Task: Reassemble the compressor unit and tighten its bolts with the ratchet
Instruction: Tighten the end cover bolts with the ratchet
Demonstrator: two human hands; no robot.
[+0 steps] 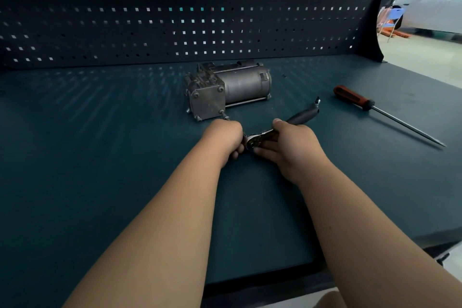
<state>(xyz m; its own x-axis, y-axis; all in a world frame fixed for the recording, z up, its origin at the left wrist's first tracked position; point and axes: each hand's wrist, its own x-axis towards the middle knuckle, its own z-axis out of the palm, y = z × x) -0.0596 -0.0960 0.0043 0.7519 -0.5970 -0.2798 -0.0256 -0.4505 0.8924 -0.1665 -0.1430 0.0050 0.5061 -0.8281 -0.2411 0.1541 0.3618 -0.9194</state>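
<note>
The bench mat [100, 132] is dull teal rubber, a good non-slip base under the dark perforated pegboard [100, 20]. The compressor [232, 85] lies on its side near the back of the mat, well clear of both hands. It is a smooth grey metal cylinder joined to a rough cast square end plate.

The step looks like readying the ratchet [300, 116], so its drive end should be seated fully before it goes near a bolt. The right hand [292, 147] is wrapped around the shiny steel neck, just below the black grip. The left hand [222, 137] is curled tight against the ratchet's round head (whether a socket sits inside that fist is hidden).

A screwdriver [375, 107] with an orange and black handle and a long thin shaft lies apart at the right. The corner bolts [195, 94] look small, and one [224, 114] stands proud, so start it straight to avoid cross-threading.
</note>
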